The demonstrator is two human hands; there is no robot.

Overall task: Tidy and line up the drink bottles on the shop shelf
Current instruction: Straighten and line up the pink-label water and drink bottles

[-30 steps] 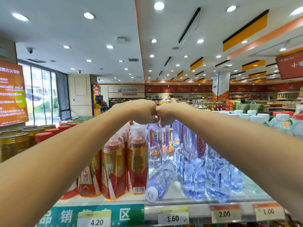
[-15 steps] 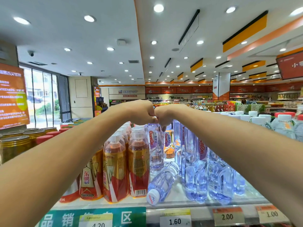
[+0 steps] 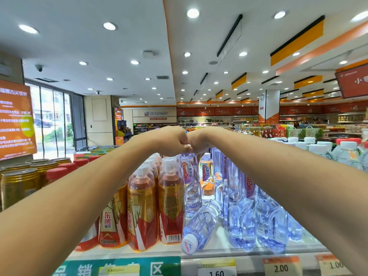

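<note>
Both hands, left hand (image 3: 173,141) and right hand (image 3: 201,142), are curled into fists, knuckles touching, above an upright water bottle (image 3: 189,182); whether its cap is pinched cannot be told. One fallen water bottle (image 3: 201,226) is lying at the shelf edge (image 3: 249,255), cap outward. Risk: smooth ribbed plastic rolls; a nudge could send it off or topple neighbours.

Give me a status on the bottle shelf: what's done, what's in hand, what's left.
Done: the orange drink bottles stand upright in rows. In hand: the left hand and right hand are fisted together above an upright Ganten bottle; whether either has a grip on it is hidden. Left: one water bottle lies on its side at the shelf front, cap toward the price tags.
</note>
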